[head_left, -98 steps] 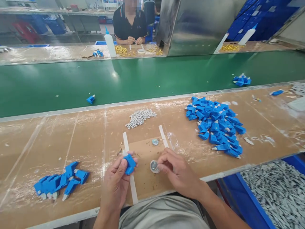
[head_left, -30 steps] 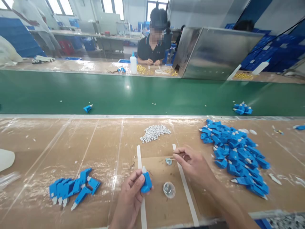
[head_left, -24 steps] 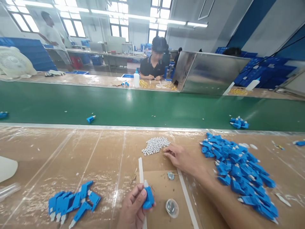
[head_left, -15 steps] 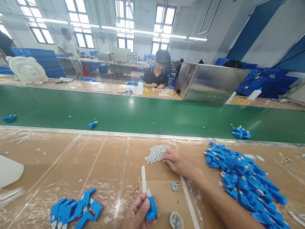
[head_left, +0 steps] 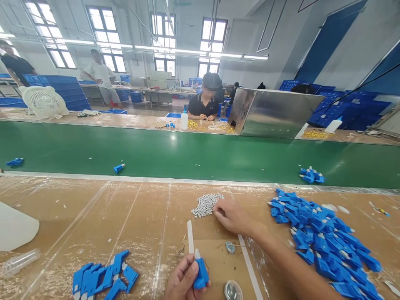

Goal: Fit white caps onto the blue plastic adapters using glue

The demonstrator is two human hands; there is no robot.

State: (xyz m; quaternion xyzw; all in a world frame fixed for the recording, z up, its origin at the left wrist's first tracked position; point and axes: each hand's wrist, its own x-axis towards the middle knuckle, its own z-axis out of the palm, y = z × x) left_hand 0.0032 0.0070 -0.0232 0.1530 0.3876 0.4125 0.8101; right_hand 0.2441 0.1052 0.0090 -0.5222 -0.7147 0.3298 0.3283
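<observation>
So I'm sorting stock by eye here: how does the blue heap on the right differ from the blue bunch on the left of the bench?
The right blue heap holds far more pieces than the left blue bunch. The heap lies loose and spread wide; the bunch sits tight, its pieces mostly side by side. The heap lies beside the right hand's forearm; the bunch lies left of the left hand. Both are blue plastic pieces with white tips, on the same brown bench.

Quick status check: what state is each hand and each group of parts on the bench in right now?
left hand: gripping one blue connector, white tip up
right hand: fingertips at the edge of the white ferrule pile
big blue connector pile: loose heap, right of the hands
small blue connector group: lying flat, on the left
round dish: lying on the bench
conveyor belt: carrying scattered blue connectors
</observation>
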